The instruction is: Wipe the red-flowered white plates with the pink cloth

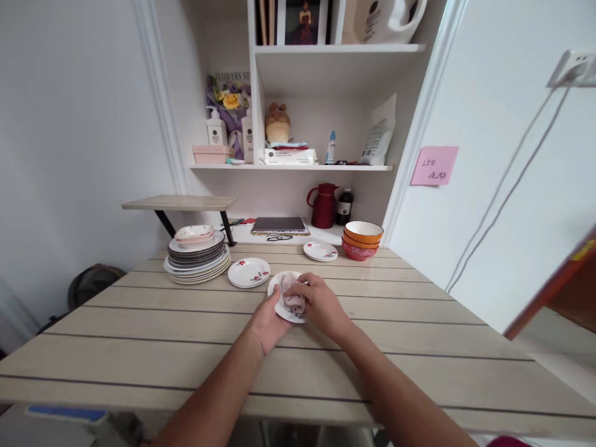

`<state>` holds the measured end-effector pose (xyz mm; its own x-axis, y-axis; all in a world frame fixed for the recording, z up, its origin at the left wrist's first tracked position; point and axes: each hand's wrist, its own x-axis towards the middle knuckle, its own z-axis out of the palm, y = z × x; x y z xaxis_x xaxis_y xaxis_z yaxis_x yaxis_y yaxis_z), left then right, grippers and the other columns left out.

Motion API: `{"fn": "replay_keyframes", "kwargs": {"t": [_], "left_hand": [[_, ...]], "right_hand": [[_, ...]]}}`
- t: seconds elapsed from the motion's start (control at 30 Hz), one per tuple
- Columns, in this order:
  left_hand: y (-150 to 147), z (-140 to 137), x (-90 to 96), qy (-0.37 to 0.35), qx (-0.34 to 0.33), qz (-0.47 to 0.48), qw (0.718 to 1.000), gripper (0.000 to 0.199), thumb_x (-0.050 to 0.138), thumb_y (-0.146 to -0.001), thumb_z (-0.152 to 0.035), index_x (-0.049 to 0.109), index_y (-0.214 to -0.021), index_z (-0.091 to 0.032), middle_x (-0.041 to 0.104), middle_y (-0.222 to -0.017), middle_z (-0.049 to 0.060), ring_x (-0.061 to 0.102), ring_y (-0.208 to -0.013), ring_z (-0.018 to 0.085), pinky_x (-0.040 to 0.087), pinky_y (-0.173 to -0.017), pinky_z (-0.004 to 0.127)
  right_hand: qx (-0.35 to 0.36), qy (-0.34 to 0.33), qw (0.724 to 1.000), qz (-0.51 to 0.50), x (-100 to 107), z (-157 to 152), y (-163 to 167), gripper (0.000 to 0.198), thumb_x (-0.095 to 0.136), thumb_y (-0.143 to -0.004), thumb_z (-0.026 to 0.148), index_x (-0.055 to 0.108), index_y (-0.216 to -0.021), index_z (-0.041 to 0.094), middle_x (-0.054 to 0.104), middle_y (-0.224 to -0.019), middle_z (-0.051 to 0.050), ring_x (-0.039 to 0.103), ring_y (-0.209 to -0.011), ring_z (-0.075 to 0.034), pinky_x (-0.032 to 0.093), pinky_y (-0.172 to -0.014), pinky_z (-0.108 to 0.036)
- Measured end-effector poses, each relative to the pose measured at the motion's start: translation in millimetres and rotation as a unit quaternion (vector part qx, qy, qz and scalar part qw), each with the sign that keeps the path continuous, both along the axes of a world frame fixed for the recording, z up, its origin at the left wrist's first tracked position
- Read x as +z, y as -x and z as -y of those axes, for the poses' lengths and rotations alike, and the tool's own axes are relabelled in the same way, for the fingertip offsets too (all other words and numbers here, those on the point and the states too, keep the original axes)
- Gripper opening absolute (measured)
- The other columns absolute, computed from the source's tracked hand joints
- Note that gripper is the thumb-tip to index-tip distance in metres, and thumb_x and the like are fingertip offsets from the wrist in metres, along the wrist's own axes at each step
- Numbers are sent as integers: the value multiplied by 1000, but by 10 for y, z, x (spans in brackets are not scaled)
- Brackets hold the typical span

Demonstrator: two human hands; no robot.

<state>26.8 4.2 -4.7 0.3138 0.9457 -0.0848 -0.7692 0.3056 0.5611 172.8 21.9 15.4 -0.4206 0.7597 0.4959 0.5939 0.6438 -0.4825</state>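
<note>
A small white plate is tilted up above the middle of the table. My left hand grips its lower left edge, thumb on the face and the other fingers hidden beneath. Against the plate's face my right hand presses a crumpled pale cloth, its fingers closed on it. Just left of the held plate lie white plates with red flowers. A similar small flowered pair rests farther back to the right.
At the back left stands a tall plate stack with small dishes on top, partly under a raised wooden shelf. Stacked bowls sit at the back right. Behind are a red jug, a dark laptop and glasses.
</note>
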Motion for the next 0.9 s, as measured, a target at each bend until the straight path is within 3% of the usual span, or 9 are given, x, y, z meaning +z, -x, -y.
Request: {"fn": "replay_keyframes", "kwargs": {"t": [0.13,0.3,0.37,0.43,0.5,0.57,0.8,0.9], "left_hand": [[13,10,1,5,13,-4,1000,39,52,-93,-37,59,-125,-15,71,-107,10,66,-93,19,47,-93,35],[-68,64,-6,-1,-50,-27,998,46,56,-91,-39,57,-129,-13,69,-115,16,65,-105,28,46,-95,45],[-73,63,7,-12,-28,-17,999,48,57,-90,-37,54,-132,-13,67,-120,17,62,-112,30,44,-99,46],[-34,38,28,-24,36,4,999,49,56,-91,-36,52,-135,-15,66,-124,16,61,-115,29,43,-101,47],[39,0,44,-27,97,22,995,48,54,-92,-35,50,-137,-17,65,-126,14,60,-116,28,43,-102,46],[112,-32,45,-24,115,33,993,49,54,-92,-34,49,-138,-16,65,-126,14,60,-116,27,44,-101,45],[118,-30,-25,-15,32,7,999,42,59,-90,-35,59,-126,-13,72,-109,12,67,-95,21,51,-88,33],[80,-12,-19,-25,20,16,999,44,56,-91,-38,57,-129,-15,71,-111,11,66,-100,23,49,-92,36]], "right_hand": [[25,-3,1000,-7,3,89,111,38,53,-81,6,73,-103,29,61,-108,-5,55,-99,-19,44,-84,-29],[-95,-34,995,-20,44,-7,65,38,49,-85,13,69,-112,30,56,-121,-5,51,-109,-23,42,-85,-29],[-142,-35,989,-2,76,-60,-27,39,47,-86,12,69,-113,30,54,-123,-6,50,-111,-24,42,-81,-28],[-156,-19,987,40,92,-83,-117,39,48,-85,11,69,-112,30,56,-119,-7,51,-107,-24,41,-75,-28],[-133,4,988,83,86,-69,-164,38,51,-84,11,69,-111,29,58,-112,-8,54,-101,-23,40,-72,-27],[-95,11,991,97,66,-23,-144,36,56,-82,12,68,-112,29,59,-108,-7,55,-98,-21,40,-73,-26],[12,-66,994,87,22,182,189,37,55,-85,16,66,-117,32,60,-113,-5,54,-101,-20,41,-80,-27],[-2,-67,997,40,16,125,148,38,52,-86,14,67,-117,32,59,-116,-4,54,-103,-20,42,-83,-26]]}}
